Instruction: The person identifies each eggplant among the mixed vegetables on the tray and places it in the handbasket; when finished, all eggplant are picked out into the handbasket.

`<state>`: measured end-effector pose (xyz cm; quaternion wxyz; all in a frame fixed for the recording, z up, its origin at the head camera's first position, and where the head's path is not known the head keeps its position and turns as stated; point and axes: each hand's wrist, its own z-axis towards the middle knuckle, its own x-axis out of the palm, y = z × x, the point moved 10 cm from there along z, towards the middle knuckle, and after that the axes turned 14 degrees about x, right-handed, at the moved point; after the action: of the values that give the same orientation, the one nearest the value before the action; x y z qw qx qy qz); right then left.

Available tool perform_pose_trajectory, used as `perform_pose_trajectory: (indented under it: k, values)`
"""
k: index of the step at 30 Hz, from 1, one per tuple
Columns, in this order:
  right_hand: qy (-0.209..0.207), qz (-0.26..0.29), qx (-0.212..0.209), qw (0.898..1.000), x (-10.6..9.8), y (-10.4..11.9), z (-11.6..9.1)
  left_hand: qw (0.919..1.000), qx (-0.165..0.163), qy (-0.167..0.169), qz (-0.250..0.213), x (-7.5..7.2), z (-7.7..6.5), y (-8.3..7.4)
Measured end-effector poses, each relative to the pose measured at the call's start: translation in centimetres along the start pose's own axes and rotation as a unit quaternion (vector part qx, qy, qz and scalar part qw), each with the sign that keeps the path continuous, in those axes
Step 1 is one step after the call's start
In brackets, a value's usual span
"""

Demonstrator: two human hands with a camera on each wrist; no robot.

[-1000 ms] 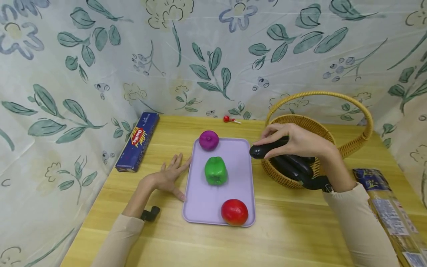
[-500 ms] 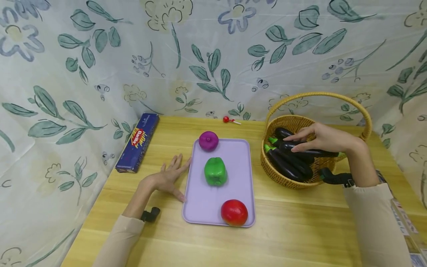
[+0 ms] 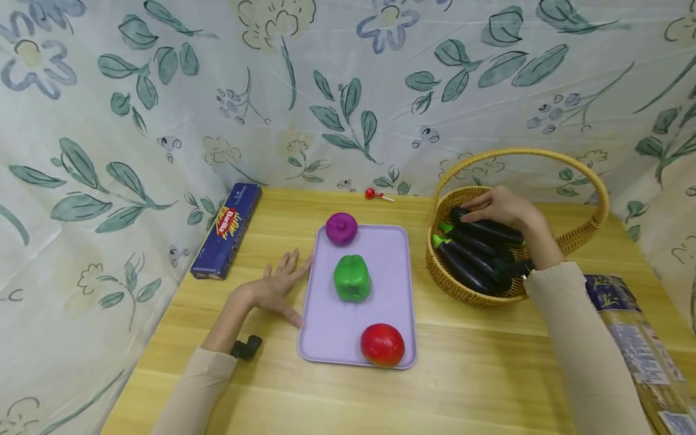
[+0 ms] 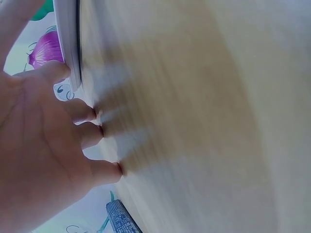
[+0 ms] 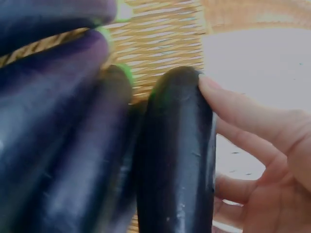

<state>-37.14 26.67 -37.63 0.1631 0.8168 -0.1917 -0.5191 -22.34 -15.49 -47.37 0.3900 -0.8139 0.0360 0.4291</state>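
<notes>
In the head view my right hand [image 3: 502, 208] is inside the wicker basket [image 3: 451, 290], holding a dark eggplant [image 3: 497, 231]. The right wrist view shows the thumb at the rounded end of this eggplant [image 5: 180, 145] and the fingers along its side. More eggplants [image 3: 467, 266] with green caps lie beside it. My left hand [image 3: 272, 296] rests with spread fingers on the table, thumb and forefinger at the left edge of the lilac tray [image 3: 331, 344]. On the tray sit a purple onion [image 3: 341, 229], a green bell pepper [image 3: 352, 279] and a smooth red rounded fruit or vegetable [image 3: 382, 345].
A blue spaghetti box [image 3: 225, 232] lies at the table's left edge. The basket's tall handle [image 3: 522, 152] arches above its rim. At the right lies a clear-and-blue pasta packet [image 3: 633, 338], partly behind the sleeve. A small red item [image 3: 371, 193] is near the back cloth.
My right hand carried the eggplant from over the basket's left rim to the right, then down and back left among the others. The left hand and the tray stayed put.
</notes>
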Motion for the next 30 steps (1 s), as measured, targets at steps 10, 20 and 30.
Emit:
perform_pose_trajectory:
  k: [10, 20, 30]
  values:
    - [-0.044, 0.013, 0.006, 0.999, 0.3, -0.5, 1.0, 1.0000, 0.001, -0.002, 0.002, -0.2, 0.1, 0.1]
    - [-0.048, 0.066, 0.007, 0.997, 1.0, -1.0, 0.8, 1.0000, 0.005, 0.000, -0.002, 0.0, 0.1, -0.1]
    - [-0.033, 0.081, -0.010, 0.996, 1.3, -1.3, 0.6, 1.0000, 0.000, 0.002, 0.001, 0.1, 0.1, 0.0]
